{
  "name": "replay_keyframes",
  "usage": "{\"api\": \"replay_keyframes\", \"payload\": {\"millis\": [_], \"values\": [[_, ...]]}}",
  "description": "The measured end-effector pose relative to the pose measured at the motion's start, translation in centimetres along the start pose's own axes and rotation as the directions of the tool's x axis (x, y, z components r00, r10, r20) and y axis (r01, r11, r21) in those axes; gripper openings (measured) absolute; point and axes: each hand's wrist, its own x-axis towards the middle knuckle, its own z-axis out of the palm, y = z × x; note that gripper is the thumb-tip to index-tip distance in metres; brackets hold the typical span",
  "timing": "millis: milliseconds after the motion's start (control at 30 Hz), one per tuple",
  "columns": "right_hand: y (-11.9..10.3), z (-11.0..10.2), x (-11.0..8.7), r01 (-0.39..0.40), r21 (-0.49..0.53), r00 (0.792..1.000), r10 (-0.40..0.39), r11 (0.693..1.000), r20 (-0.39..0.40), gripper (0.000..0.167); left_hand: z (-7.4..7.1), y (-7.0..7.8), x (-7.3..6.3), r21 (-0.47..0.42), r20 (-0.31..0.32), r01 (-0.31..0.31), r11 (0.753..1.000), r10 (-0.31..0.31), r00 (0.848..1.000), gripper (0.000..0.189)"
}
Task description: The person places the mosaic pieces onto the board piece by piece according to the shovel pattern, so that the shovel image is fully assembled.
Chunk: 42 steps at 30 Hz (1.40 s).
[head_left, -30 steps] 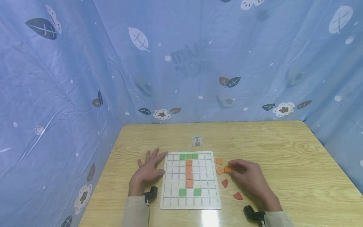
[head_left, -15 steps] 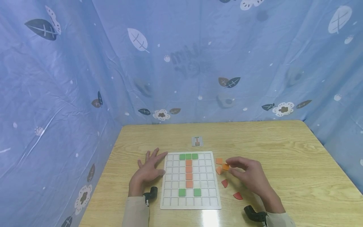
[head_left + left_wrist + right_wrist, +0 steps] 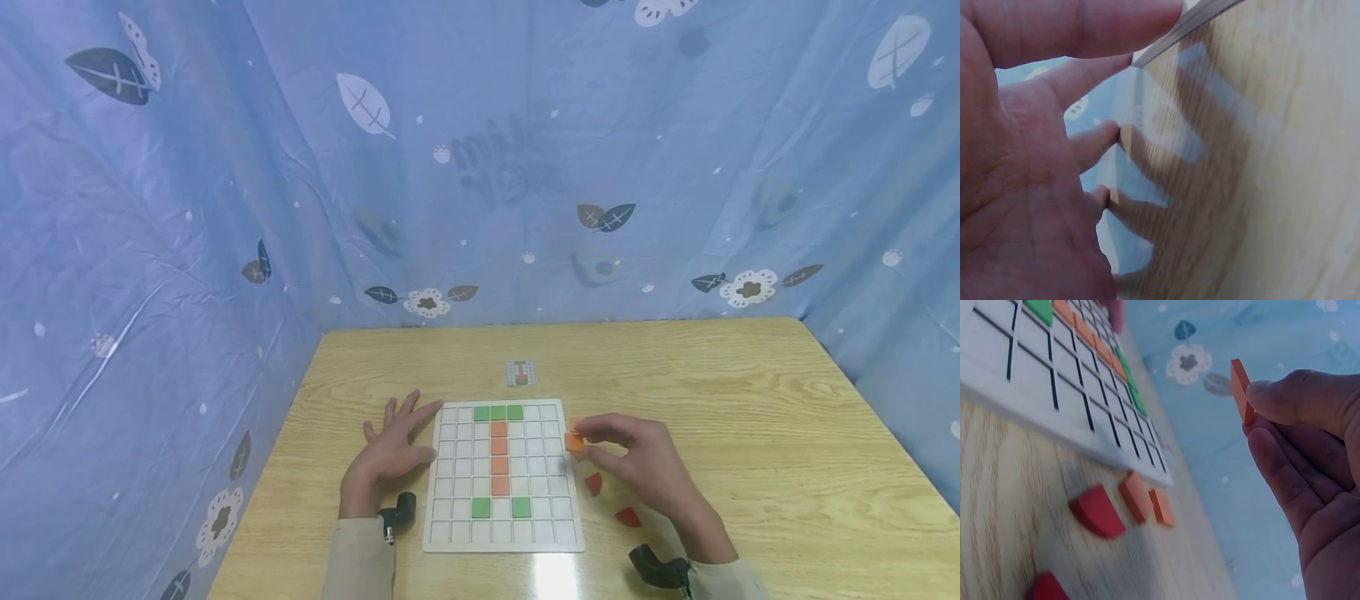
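An orange square tile (image 3: 1240,391) is pinched between the thumb and fingers of my right hand (image 3: 637,454), raised above the right edge of the white grid board (image 3: 459,537). On the board, green tiles (image 3: 498,412) form a short row at the top, a column of orange tiles (image 3: 499,466) runs down beneath it, and two separate green tiles (image 3: 481,507) sit lower. My left hand (image 3: 390,454) rests at the board's left edge, fingers spread, with thumb and index finger touching the edge. In the left wrist view its fingertips meet the wooden table (image 3: 1285,187).
Right of the board lie two red quarter-round pieces (image 3: 1099,511) and two more orange tiles (image 3: 1135,497), partly hidden by my right hand in the head view. A small pattern card (image 3: 521,373) lies beyond the board. Blue patterned curtains (image 3: 480,167) hang around the table.
My right hand has lifted the orange tile from beside the loose pieces and carried it left to the board's right edge. The left hand has stayed in place.
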Motion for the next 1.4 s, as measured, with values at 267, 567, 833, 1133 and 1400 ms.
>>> {"api": "replay_keyframes", "payload": {"millis": [267,567,833,1133,1400], "values": [[-1.4,1.6,0.9,0.015,0.004,0.999,-0.015,1.000,0.038,0.028,0.0,0.0,0.1,0.007,0.006,0.013,1.000,-0.013,1.000,0.085],[-2.4,3.8,1.7,0.177,-0.002,0.983,-0.177,0.984,0.050,0.030,0.1,-0.1,-0.1,0.008,0.010,0.016,1.000,-0.016,1.000,0.086],[-3.2,5.8,2.2,0.177,0.113,0.973,-0.191,0.978,0.129,0.027,-0.1,0.1,-0.1,-0.004,0.008,0.010,1.000,-0.010,1.000,0.085],[-2.7,8.4,2.2,0.209,0.154,0.955,-0.236,0.966,0.180,0.028,0.0,0.1,0.0,0.003,0.011,0.014,1.000,-0.014,1.000,0.085],[-2.6,10.4,2.1,0.159,0.153,0.946,-0.194,0.975,0.258,0.027,0.0,0.0,0.0,0.005,0.013,0.010,1.000,-0.010,1.000,0.085]]}}
